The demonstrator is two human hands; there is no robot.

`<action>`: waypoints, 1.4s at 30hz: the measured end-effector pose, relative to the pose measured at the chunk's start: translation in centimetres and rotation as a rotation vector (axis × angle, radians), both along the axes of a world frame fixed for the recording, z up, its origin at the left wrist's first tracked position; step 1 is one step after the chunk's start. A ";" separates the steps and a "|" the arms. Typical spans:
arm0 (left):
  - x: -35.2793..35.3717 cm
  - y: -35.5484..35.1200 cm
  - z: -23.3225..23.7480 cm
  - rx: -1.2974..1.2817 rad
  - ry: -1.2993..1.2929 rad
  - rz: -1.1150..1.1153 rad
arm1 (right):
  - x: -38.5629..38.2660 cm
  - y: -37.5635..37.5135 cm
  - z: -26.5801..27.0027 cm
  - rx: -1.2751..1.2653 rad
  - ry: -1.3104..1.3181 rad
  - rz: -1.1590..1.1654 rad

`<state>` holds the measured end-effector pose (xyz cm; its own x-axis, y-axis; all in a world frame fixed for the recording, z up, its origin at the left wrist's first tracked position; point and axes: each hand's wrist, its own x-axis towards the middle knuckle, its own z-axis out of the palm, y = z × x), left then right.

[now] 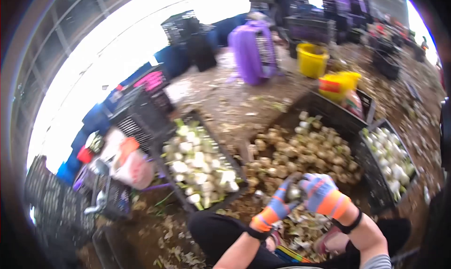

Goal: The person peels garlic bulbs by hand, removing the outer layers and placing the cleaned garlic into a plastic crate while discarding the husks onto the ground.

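Note:
A pale bulb that looks like garlic is held between my two hands in front of my lap. My left hand, in a blue and orange glove with dark fingertips, closes around its left side. From the right, my right hand curls its gloved fingers against the same bulb. Blur hides whether a small tool is in it. Just beyond lies a heap of tan, unpeeled bulbs in a large black crate. Loose papery skins cover the ground between my legs.
Cleaned white bulbs with green stems fill a black crate on the left and a smaller crate on the right. Yellow buckets, a purple draped crate and stacked black crates stand farther back. A person is behind.

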<state>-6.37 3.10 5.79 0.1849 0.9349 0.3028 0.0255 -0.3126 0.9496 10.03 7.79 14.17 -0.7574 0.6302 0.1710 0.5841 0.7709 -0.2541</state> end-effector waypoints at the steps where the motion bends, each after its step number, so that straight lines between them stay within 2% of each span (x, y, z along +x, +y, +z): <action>1: 0.2 0.2 -0.5 -0.027 -0.124 -0.042 | -0.3 -0.1 0.7 0.009 -0.093 -0.017; 3: 0.6 0.5 -1.5 -0.074 -0.318 -0.123 | -0.7 -0.2 1.1 0.020 -0.077 -0.061; 5: 0.4 0.8 -1.8 -0.102 -0.417 -0.171 | -0.3 0.7 -0.3 -0.055 0.127 -0.072; 8: 0.3 1.7 -3.2 -0.053 -0.557 0.049 | 0.0 1.3 -2.6 -0.289 0.491 -0.165; 9: -0.2 1.9 -3.7 -0.095 -0.403 0.179 | -0.1 0.9 -4.1 -0.308 0.725 -0.150; 10: 0.1 1.9 -2.8 -0.056 -0.408 0.276 | -0.5 0.6 -5.4 0.041 0.738 -0.112; 12: 0.1 2.3 -3.4 -0.120 -0.654 0.283 | -0.9 0.1 -5.0 -0.138 0.612 -0.036; 13: 0.3 2.7 -3.7 -0.152 -0.630 0.415 | -1.4 0.0 -5.6 -0.146 0.614 -0.017; 15: -0.8 1.7 -1.3 -0.227 -0.677 0.430 | -2.2 -0.3 -6.7 0.022 0.645 -0.106; 16: -1.1 1.4 -0.3 -0.309 -0.728 0.422 | -2.8 0.1 -6.4 0.021 0.641 -0.100; 17: -1.4 2.5 -4.9 -0.264 -0.695 0.504 | -3.3 0.5 -5.2 -0.094 0.496 -0.198; 18: -2.1 2.1 -4.5 -0.265 -0.697 0.507 | -2.9 0.7 -4.0 -0.204 0.341 -0.321; 19: -2.5 1.4 -3.2 -0.301 -0.623 0.538 | -3.1 1.3 -5.1 -0.081 0.378 -0.349; 20: -2.6 1.3 -2.0 -0.278 -0.708 0.501 | -2.8 2.0 -6.8 0.047 0.390 -0.404; 21: -3.5 1.1 -2.5 -0.327 -0.468 0.491 | -2.2 2.1 -5.6 -0.082 0.408 -0.427; 22: -3.1 0.7 -1.0 -0.364 -0.453 0.464 | -1.8 2.6 -7.2 -0.042 0.391 -0.449; 23: -1.9 1.1 -0.8 -0.333 -0.839 0.385 | -1.4 3.1 -8.4 -0.082 0.373 -0.404; 24: -2.0 1.2 -1.8 -0.316 -0.868 0.367 | -2.1 2.9 -7.4 -0.076 0.473 -0.412; 25: -2.2 1.3 -1.6 -0.351 -0.875 0.397 | -2.6 3.0 -8.8 0.002 0.550 -0.472; 26: -1.4 1.0 -0.2 -0.302 -0.828 0.374 | -2.7 2.9 -9.4 -0.006 0.584 -0.490; 27: -1.5 1.2 -1.1 -0.307 -0.851 0.356 | -2.9 3.3 -11.0 -0.095 0.639 -0.496; 28: -1.7 1.5 -2.0 -0.306 -0.872 0.346 | -3.1 3.6 -12.8 -0.328 0.712 -0.574; 29: -1.6 1.7 -2.0 -0.331 -0.941 0.378 | -2.9 3.6 -12.4 -0.710 0.908 -0.522; 31: -1.8 2.0 -2.3 -0.291 -0.853 0.416 | -2.6 3.0 -9.0 -1.399 1.272 -0.366; 32: -2.0 1.9 -2.7 -0.277 -0.779 0.449 | -3.1 2.6 -8.5 -1.398 1.276 -0.371; 33: -2.2 1.9 -3.1 -0.282 -0.778 0.446 | -4.0 2.0 -8.4 -1.197 1.262 -0.292; 35: -2.3 2.0 -3.3 -0.285 -0.586 0.544 | -5.7 1.6 -8.9 -0.789 1.232 -0.193; 36: -2.2 1.9 -3.1 -0.290 -0.584 0.535 | -5.7 1.7 -9.1 -0.715 1.122 -0.278; 38: -2.1 1.6 -2.6 -0.297 -0.662 0.498 | -5.2 2.1 -9.2 -0.915 1.140 -0.344; 39: -2.4 1.6 -2.7 -0.282 -0.654 0.454 | -5.0 2.4 -9.4 -0.912 1.142 -0.350; 41: -2.4 1.7 -2.4 -0.257 -0.656 0.412 | -4.8 3.0 -9.7 -1.328 1.400 -0.358; 42: -2.5 1.8 -2.4 -0.229 -0.660 0.372 | -4.8 3.1 -9.8 -1.327 1.404 -0.362</action>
